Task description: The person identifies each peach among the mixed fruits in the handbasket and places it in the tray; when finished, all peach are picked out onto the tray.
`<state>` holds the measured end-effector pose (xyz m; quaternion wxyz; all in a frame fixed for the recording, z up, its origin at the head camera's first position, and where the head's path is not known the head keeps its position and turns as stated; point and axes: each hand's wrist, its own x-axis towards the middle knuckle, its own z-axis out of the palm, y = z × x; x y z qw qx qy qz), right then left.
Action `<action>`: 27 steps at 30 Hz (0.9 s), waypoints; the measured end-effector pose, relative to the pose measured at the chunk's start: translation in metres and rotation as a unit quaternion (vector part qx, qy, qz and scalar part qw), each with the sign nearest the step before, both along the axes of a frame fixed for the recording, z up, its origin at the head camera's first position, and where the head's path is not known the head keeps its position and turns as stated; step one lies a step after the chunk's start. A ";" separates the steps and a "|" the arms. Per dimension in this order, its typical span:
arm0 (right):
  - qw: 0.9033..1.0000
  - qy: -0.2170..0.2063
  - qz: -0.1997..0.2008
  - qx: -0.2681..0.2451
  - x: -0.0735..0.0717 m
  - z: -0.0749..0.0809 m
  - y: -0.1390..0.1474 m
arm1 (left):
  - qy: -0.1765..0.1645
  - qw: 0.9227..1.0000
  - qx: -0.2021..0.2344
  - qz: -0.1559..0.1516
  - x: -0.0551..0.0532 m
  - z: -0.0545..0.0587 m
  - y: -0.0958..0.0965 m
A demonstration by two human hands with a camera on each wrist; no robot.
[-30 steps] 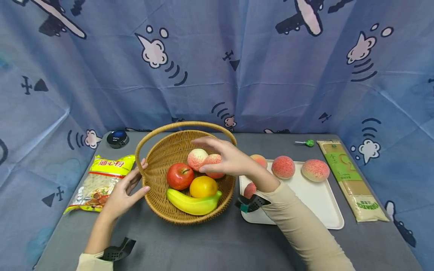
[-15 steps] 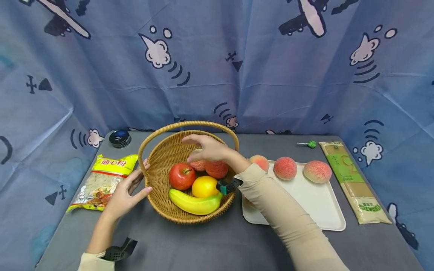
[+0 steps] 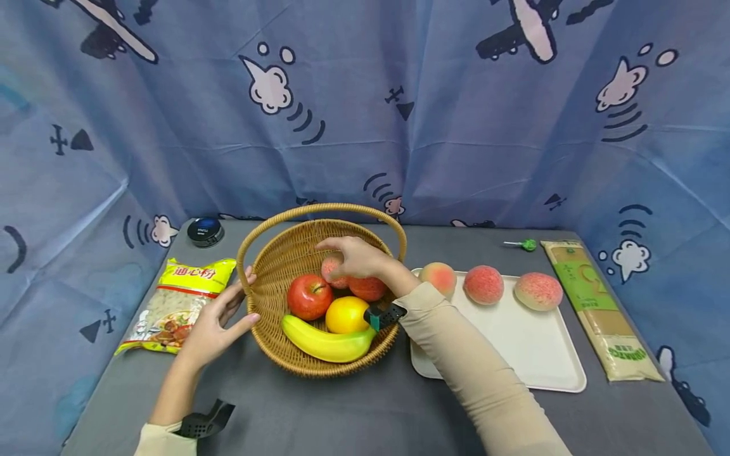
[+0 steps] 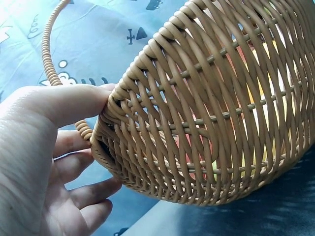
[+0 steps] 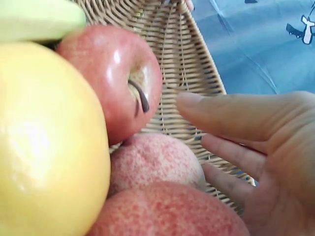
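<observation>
My left hand [image 3: 211, 329] is at the left side of the wicker basket [image 3: 270, 351], thumb and fingers spread and touching its rim near the handle's foot. In the left wrist view the thumb tip lies at the rim, other fingers farther along. My right hand [image 3: 359, 258] is over the basket's back right, fingers apart and loosely bent, holding nothing. Beside it are a pale speckled peach [image 5: 157, 162] and a redder peach [image 5: 170, 214]; whether fingertips touch the pale one, I cannot tell. A red apple [image 3: 310, 296], a yellow-orange fruit [image 3: 346, 315] and a banana [image 3: 325, 342] lie there too.
Right of the basket stands a white tray [image 3: 513, 342] with peaches [image 3: 483, 285] along its back edge. A long noodle packet [image 3: 604, 310] and green lollipop [image 3: 529, 245] lie farther right. At left are a pasta bag [image 3: 177, 307] and round black tin [image 3: 205, 232]. A curtain [image 3: 342, 114] hangs behind.
My right hand has moved left and deeper into the basket, then slightly back right. The pale peach shows more from under it now. The left hand has stayed at the rim.
</observation>
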<state>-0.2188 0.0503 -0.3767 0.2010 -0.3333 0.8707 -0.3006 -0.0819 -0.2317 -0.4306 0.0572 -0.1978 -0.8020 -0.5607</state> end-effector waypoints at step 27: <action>0.994 -0.002 0.001 0.105 -0.006 -0.012 -0.002 | -0.011 1.000 0.020 0.006 0.001 0.002 0.006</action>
